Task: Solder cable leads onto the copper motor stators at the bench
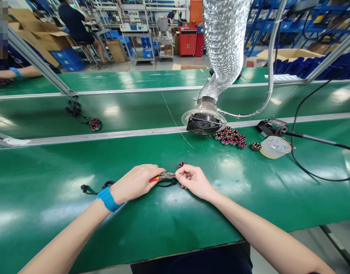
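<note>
One pair of pliers [167, 176] is clasped by the left hand [139, 182]. At its jaws, the fingers of the right hand [195, 182] are pinched together; what is held cannot be told. One round coil [182, 164] is placed just beyond the right hand. Small pale pieces [277, 143] are contained in one translucent cup [273, 152], one loose coil [255, 146] beside it. Between the forearms [80, 226], bench [166, 228] is exposed to its near edge.

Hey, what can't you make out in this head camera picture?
Head view:
- Red-and-orange plier handles: mostly covered by the bare left hand.
- Round black-and-red metal part: lower side hidden by the bare right hand.
- Anything that hand pinches: too small.
- Small pieces in the round translucent plastic tub: too small to identify.
</note>
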Available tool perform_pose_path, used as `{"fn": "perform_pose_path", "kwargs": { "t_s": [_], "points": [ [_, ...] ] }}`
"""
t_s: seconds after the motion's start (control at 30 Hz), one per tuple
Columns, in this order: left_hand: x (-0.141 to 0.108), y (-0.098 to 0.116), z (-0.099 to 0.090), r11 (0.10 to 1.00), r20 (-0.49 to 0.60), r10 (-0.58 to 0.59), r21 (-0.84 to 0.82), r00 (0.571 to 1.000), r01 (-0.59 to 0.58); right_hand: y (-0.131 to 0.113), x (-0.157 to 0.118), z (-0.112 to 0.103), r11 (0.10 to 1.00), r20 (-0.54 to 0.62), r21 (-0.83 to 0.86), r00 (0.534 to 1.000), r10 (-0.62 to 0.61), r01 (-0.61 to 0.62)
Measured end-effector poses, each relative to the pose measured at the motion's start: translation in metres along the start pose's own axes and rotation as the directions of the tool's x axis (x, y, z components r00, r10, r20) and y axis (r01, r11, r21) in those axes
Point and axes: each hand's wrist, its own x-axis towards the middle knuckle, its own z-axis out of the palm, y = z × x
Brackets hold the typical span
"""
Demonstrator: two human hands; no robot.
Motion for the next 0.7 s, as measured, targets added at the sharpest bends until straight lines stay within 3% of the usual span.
{"fn": "perform_pose_path", "kwargs": {
  "t_s": [0.23, 0.7],
  "points": [
    [-0.0082, -0.0044, 0.0003, 0.966, -0.131, 0.031, 0.258, 0.991, 0.004, -0.0011, 0.0011, 0.0030, 1.000, -0.046, -0.002, 0.999, 0.007, -0.007],
    [-0.0071, 0.0024, 0.0084, 0.930, -0.175, 0.131, 0.361, 0.976, -0.060, -0.0032, -0.0001, 0.0018, 1.000, -0.022, 0.007, 1.000, -0.021, 0.021]
  ]
}}
